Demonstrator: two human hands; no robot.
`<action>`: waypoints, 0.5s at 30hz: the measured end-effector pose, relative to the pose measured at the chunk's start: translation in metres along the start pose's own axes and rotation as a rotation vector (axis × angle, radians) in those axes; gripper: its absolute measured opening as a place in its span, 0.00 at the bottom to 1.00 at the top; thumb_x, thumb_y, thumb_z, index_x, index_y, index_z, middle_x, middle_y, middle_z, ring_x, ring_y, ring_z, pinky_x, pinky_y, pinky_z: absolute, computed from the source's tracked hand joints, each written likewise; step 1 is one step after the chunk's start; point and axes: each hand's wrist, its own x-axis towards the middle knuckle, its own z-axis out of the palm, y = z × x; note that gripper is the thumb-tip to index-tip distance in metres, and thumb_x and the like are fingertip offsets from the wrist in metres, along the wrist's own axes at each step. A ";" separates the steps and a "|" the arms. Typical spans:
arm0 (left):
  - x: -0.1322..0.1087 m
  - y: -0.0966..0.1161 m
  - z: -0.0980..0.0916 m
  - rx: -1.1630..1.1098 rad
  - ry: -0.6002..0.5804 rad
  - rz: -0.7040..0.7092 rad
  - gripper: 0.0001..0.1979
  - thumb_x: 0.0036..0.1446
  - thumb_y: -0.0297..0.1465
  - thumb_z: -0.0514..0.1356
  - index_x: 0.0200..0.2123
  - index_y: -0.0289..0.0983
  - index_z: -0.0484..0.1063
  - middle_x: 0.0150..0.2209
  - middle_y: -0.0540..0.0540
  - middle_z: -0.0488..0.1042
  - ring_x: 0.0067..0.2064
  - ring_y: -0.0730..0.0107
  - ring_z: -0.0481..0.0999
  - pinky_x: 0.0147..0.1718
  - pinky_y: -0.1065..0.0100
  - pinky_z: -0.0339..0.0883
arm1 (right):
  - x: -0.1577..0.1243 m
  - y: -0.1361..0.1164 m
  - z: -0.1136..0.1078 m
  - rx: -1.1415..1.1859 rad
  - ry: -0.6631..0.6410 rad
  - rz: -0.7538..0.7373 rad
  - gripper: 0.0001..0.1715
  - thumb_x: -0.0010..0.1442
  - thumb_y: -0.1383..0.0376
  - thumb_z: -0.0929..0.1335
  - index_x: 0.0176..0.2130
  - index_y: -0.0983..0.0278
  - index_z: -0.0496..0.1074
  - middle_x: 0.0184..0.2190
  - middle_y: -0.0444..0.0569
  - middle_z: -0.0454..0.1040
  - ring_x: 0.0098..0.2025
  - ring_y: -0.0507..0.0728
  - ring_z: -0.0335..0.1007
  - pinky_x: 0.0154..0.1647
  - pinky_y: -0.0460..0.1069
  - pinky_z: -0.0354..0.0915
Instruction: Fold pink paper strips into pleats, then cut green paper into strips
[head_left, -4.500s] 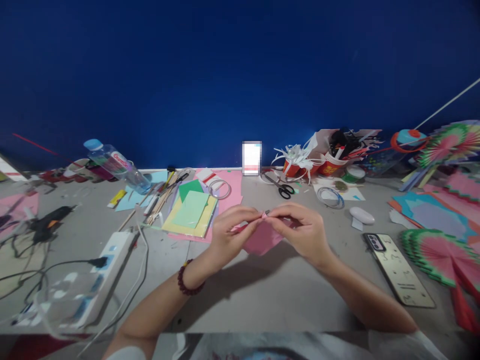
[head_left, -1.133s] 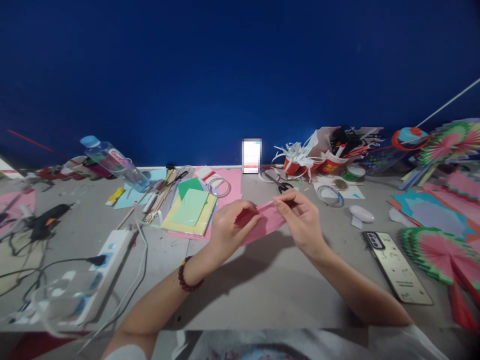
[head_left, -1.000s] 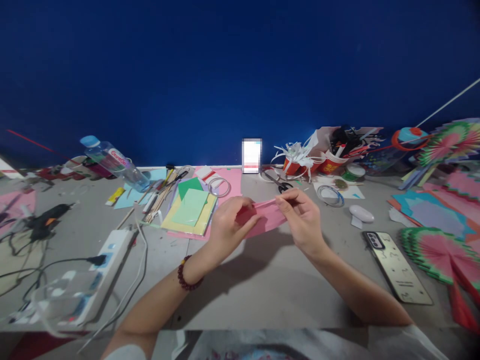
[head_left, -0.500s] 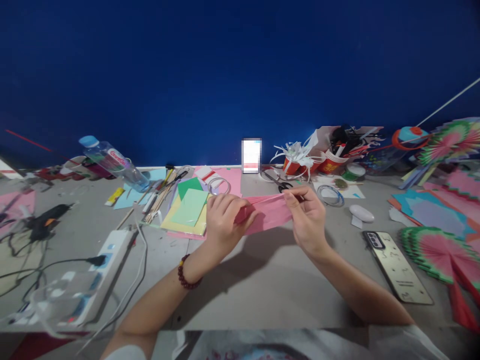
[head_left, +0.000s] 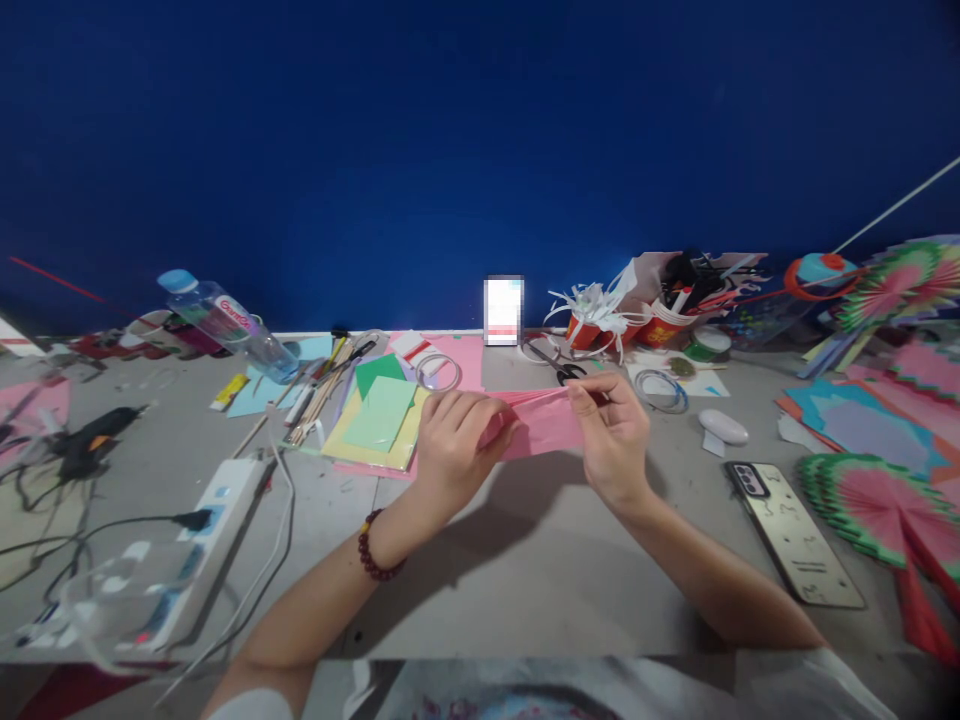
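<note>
A strip of thin pink paper (head_left: 546, 424) is stretched between my two hands above the table. My left hand (head_left: 459, 440) is closed around its left end, with the fingers hiding that part. On the other side, my right hand (head_left: 613, 432) pinches the upper right corner between thumb and fingers. Along the top edge the paper shows darker lines, like folds or layers. Just beyond my right hand lie black-handled scissors (head_left: 568, 373). Stacked green and yellow paper sheets (head_left: 381, 415) rest to the left of my left hand.
A power strip (head_left: 217, 540) with cables lies at the left, and a tilted plastic bottle (head_left: 236, 325) stands behind it. Red cups (head_left: 666, 326) hold tools and paper shreds at the back. A phone (head_left: 795, 535) and a pleated paper fan (head_left: 877, 500) lie at the right.
My left hand has shifted very slightly to the right, and the pink paper sits a little flatter. My right hand keeps its pinch almost in place.
</note>
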 end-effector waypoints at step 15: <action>0.000 -0.002 0.001 -0.325 -0.015 -0.218 0.08 0.57 0.35 0.63 0.28 0.38 0.74 0.30 0.48 0.71 0.36 0.66 0.70 0.36 0.64 0.64 | -0.012 -0.006 0.009 0.025 -0.116 0.059 0.12 0.58 0.55 0.69 0.31 0.61 0.71 0.29 0.45 0.68 0.31 0.52 0.67 0.33 0.48 0.65</action>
